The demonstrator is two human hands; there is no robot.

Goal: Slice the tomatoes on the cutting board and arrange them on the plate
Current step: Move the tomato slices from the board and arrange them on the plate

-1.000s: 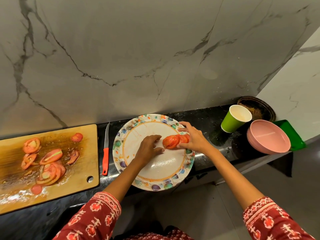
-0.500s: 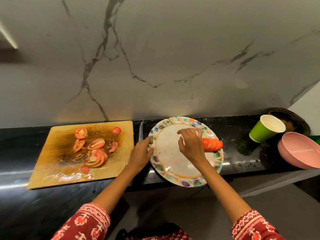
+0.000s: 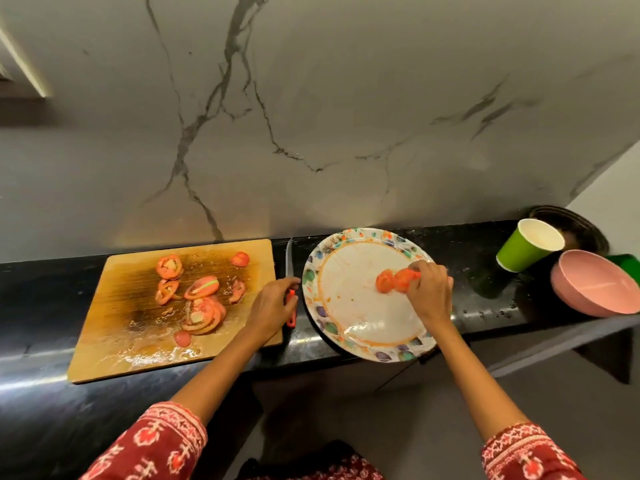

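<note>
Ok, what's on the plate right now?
Overlapping tomato slices lie on the plate, held by the right hand, which hides their right end. Juice smears elsewhere.

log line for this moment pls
right hand holds tomato slices on plate | left hand over knife | slices left on cutting board

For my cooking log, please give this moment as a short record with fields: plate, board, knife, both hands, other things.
plate: patterned plate on the black counter, with a few tomato slices near its right side
board: cutting board, wet, many cut slices on it
knife: red-handled knife between board and plate
left hand: left hand over the knife handle; grip unclear
right hand: right hand, fingers holding the slices on the plate
other: green cup, pink bowl
</note>
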